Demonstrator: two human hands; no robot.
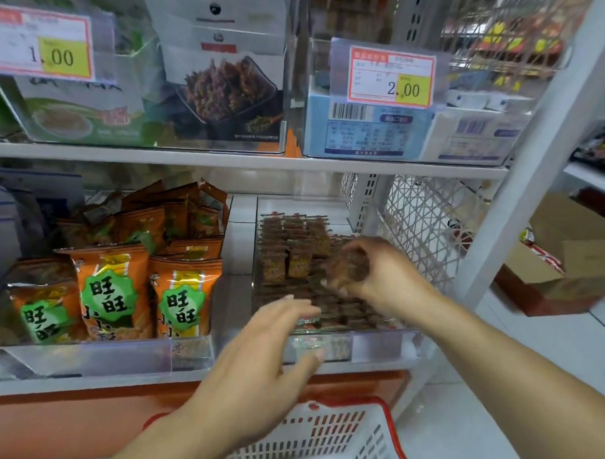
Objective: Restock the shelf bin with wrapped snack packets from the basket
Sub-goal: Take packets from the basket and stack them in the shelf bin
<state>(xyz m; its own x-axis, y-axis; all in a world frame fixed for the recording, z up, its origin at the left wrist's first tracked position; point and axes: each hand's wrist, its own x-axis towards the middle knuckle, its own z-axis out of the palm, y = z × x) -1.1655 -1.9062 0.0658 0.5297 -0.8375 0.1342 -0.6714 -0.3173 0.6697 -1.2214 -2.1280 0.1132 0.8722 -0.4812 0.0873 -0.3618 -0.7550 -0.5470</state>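
Clear glossy plastic shelf bin (386,342) with shiny film-wrapped snack packets (289,259), perforated white plastic basket (321,432) with red rim, matt brown cardboard box (564,259).

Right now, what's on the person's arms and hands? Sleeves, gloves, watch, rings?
Nothing worn that shows. The left hand and right hand are bare, with no gloves. Both forearms are uncovered as far as the frame edge, so no sleeves are in view. No watch, bracelet or ring is visible, though the picture is motion-blurred and small items could be missed.
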